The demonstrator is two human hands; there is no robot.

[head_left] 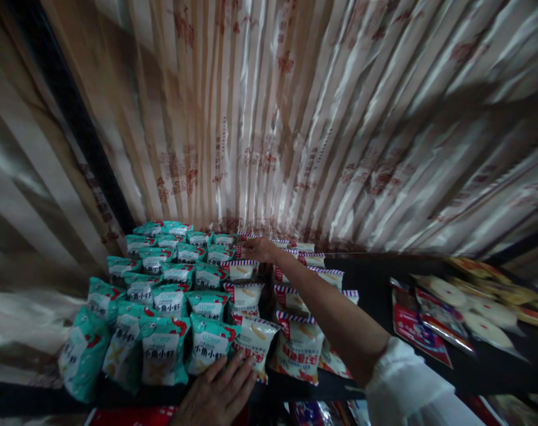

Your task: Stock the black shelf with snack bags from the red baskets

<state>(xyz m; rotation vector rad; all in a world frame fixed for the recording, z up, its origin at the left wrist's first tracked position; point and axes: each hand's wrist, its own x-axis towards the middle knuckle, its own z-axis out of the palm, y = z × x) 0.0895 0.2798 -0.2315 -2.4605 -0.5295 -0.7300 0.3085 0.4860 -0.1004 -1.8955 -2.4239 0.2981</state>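
My left hand [219, 391] lies flat with fingers spread on the front edge of the dark shelf [375, 278], its fingertips touching a teal snack bag [209, 346] and a white snack bag [256, 338]. My right arm, in a white sleeve, stretches to the back of the shelf. My right hand [259, 249] is curled over the back row of white bags with red-and-blue edging [240, 269]; its fingers are turned away, so I cannot make out what they grip. Rows of teal bags [162, 278] fill the left part of the shelf.
Flat packets of round biscuits [455, 310] lie on the shelf at right. A striped, shiny patterned sheet [295, 118] covers the wall behind. A lower shelf with red packets [131, 416] shows at the bottom edge.
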